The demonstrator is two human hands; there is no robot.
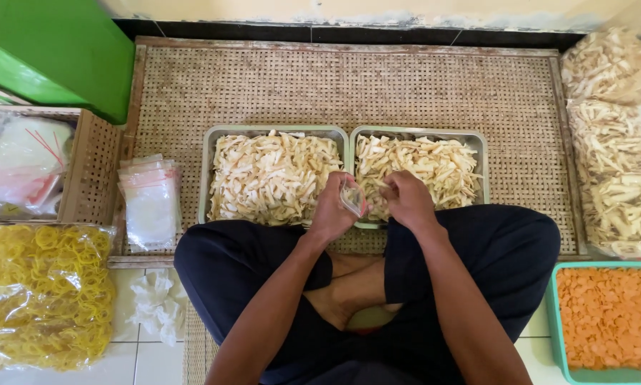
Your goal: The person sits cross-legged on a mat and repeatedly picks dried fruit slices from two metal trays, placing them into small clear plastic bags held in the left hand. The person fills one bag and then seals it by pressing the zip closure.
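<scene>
Head view only, looking straight down at a cross-legged lap on a woven mat over white floor tiles. Left hand wrapped around a small clear plastic bag, held with its mouth up just over the seam between two metal trays; fingers closed on the bag. Right hand right beside it at 3 o'clock, fingers pinched narrow, apparently on a few pale chips, though too small to say for sure. Bag looks close to empty, so filling seems barely begun for this one. Left tray and right tray both heaped nearly to the rim with pale yellow chip strips, so plenty left to portion out. No filled small bags visible anywhere near the lap. At 9 o'clock of the trays, a stack of flat empty clear bags, still thick. Further out at 9, a woven basket with plastic wrap inside, and at 8 o'clock a big clear sack of yellow rubber bands. Crumpled white tissue on the tiles beside the left knee. At 3 o'clock, two big clear sacks of the same pale chips. At 4 o'clock, a teal tub full of orange chips. Green stool at 10 o'clock.
</scene>
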